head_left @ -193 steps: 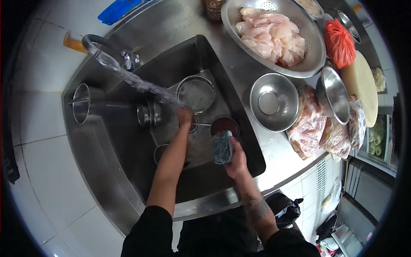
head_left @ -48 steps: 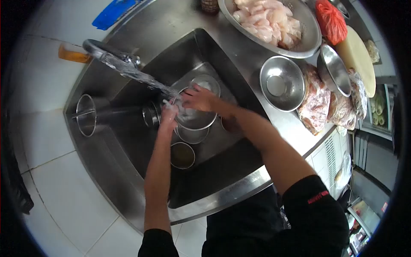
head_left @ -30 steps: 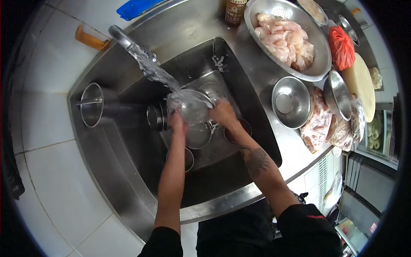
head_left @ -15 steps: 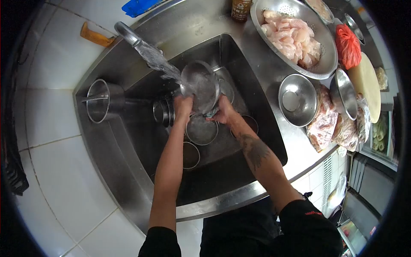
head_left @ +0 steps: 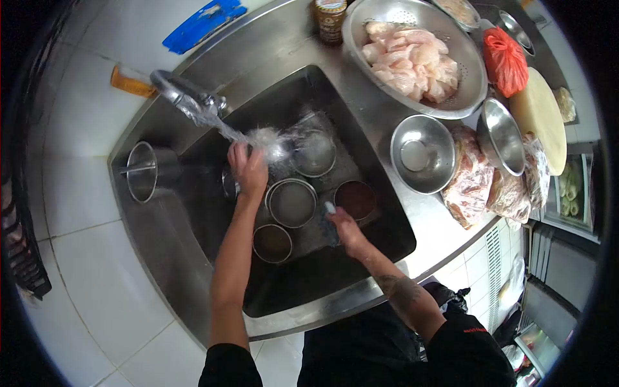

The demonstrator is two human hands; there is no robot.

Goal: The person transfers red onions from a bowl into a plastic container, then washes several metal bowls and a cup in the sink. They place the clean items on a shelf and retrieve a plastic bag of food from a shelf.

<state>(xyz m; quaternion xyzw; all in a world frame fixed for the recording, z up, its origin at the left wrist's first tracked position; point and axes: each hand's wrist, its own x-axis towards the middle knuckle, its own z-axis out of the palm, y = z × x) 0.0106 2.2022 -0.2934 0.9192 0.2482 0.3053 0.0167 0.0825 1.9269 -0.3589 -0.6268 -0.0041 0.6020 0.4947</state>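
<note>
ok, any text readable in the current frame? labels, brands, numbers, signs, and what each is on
Nothing legible enough to quote.
Jar beside the colander: pale printing on its side, too small and blurred to read.
Right sleeve: small red lettering, too blurred to read.
I see no other text.

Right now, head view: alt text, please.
A person's left hand is at the splashing water below a running tap, its grip unclear; the right hand holds a sponge in a steel sink among round metal containers. On the counter beside it: a colander of raw, pale meat, steel bowls and plastic-wrapped packs.
</note>
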